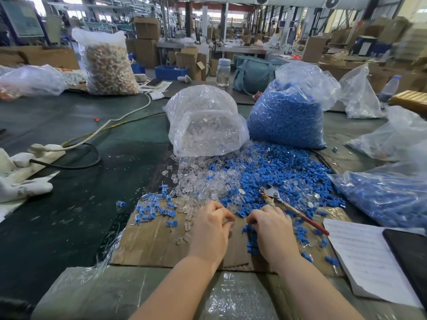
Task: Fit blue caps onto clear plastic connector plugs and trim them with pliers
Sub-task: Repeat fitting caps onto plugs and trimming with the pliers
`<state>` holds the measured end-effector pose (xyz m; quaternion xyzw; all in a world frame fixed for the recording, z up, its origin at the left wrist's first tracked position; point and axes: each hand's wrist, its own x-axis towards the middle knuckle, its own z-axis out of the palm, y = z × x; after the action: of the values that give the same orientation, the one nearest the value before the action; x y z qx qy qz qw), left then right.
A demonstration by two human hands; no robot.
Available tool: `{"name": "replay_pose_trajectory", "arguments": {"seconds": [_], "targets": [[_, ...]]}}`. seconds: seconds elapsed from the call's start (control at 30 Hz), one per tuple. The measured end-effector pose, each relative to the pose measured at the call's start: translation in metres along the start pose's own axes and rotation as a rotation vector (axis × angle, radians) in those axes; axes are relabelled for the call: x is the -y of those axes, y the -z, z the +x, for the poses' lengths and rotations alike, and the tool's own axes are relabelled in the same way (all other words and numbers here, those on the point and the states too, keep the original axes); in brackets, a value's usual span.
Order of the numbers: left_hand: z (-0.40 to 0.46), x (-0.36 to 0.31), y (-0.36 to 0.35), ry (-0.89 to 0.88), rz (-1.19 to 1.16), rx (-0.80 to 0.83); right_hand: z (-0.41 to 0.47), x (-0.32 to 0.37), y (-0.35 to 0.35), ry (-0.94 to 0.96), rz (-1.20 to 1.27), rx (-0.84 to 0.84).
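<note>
Factory bench, cardboard mat (pixel 150 245) under my hands. A few capped plugs (pixel 152 210) lie left — heaps of blue caps (pixel 284 179) and clear plugs (pixel 196 181) remain. Left hand (pixel 211 229) pinches something small; right hand (pixel 271 229) holds the pliers (pixel 288 205), fingers curled into the caps.

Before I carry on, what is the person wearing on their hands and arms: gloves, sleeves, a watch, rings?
Nothing that shows. The left hand and right hand are bare, without gloves, and both forearms are uncovered to the frame's bottom edge. No watch, bracelet or sleeve cuff is visible; rings cannot be ruled out on the curled fingers.
</note>
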<state>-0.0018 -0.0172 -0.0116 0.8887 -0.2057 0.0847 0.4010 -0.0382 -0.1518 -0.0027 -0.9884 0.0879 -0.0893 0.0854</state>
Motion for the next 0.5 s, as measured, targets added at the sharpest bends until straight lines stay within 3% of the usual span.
{"name": "replay_pose_trajectory", "arguments": {"seconds": [0.2,0.33,0.5], "targets": [[-0.014,0.000,-0.010,0.105,-0.100,0.012,-0.006,0.007,-0.004,-0.030,0.290,-0.186],[-0.009,0.000,-0.009,0.309,-0.335,-0.057,-0.013,0.018,-0.009,-0.082,0.501,-0.262],[-0.008,0.001,-0.006,0.393,-0.546,-0.068,-0.020,0.029,-0.017,-0.139,0.639,-0.309]]}}
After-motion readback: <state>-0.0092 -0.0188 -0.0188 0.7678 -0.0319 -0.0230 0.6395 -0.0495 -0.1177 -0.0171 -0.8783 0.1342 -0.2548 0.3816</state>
